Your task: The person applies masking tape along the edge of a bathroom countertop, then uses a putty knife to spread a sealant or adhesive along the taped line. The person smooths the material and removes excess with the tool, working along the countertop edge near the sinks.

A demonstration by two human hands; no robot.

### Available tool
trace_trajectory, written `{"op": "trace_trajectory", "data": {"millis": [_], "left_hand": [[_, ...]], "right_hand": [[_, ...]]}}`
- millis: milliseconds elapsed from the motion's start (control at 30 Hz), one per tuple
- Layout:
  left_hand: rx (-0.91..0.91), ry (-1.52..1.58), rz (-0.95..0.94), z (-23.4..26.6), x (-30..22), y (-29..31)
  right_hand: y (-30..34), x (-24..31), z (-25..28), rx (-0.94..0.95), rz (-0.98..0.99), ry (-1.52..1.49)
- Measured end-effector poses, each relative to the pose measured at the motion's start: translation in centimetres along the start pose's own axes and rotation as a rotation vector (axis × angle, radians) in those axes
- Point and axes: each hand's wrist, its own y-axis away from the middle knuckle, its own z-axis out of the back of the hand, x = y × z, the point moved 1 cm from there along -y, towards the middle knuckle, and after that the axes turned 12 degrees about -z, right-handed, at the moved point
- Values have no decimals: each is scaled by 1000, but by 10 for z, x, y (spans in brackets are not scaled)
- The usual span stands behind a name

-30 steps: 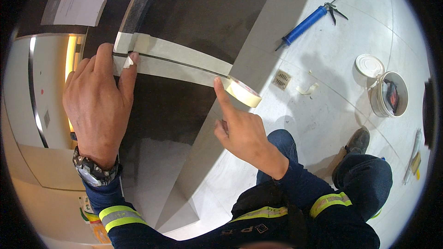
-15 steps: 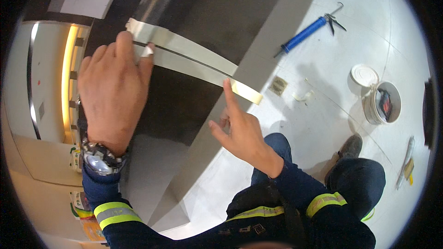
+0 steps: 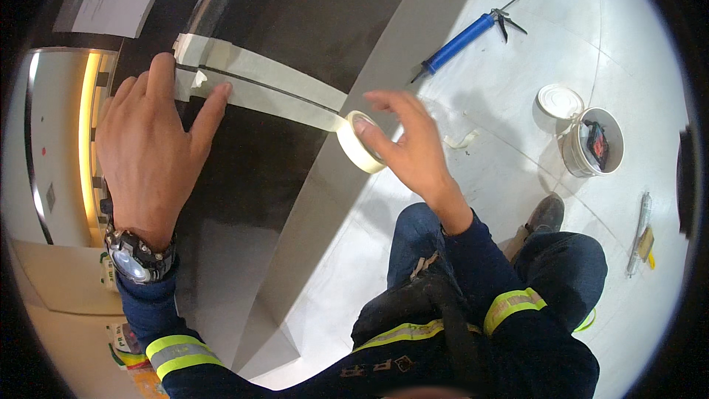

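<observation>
Two strips of pale masking tape (image 3: 284,102) run side by side across a dark panel (image 3: 247,155), with a narrow dark gap between them. My left hand (image 3: 151,140) rests at their left end, thumb spread away from the fingers; some fingertips are hidden past the panel edge. A small torn tape flap (image 3: 199,79) sticks up by the thumb. At the lower strip's right end is a roll of masking tape (image 3: 354,149), its ring facing me. My right hand (image 3: 413,148) is there, slightly blurred, thumb over the roll's opening and fingers apart above it.
On the white floor to the right lie a blue caulking gun (image 3: 459,46), an open white bucket (image 3: 591,155) with a dark package inside, its lid (image 3: 560,101), a clear tube (image 3: 641,233) and a yellow-handled brush (image 3: 647,245). A grey panel side (image 3: 336,129) borders the floor.
My right hand has gone from pointing along the tape's end to spreading at the roll. The roll's round face now shows. My left thumb has moved out from beside the torn flap.
</observation>
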Motion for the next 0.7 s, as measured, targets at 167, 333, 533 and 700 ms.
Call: {"op": "trace_trajectory", "data": {"millis": [167, 333, 533, 700], "left_hand": [[14, -24, 9, -1, -2, 1], [26, -37, 11, 0, 0, 2], [44, -10, 26, -1, -2, 3], [-12, -38, 21, 12, 1, 1]], "right_hand": [[-5, 0, -13, 303, -181, -231], [-5, 7, -16, 278, -189, -168], [2, 11, -18, 286, -219, -252], [-1, 5, -23, 353, -255, -369]]}}
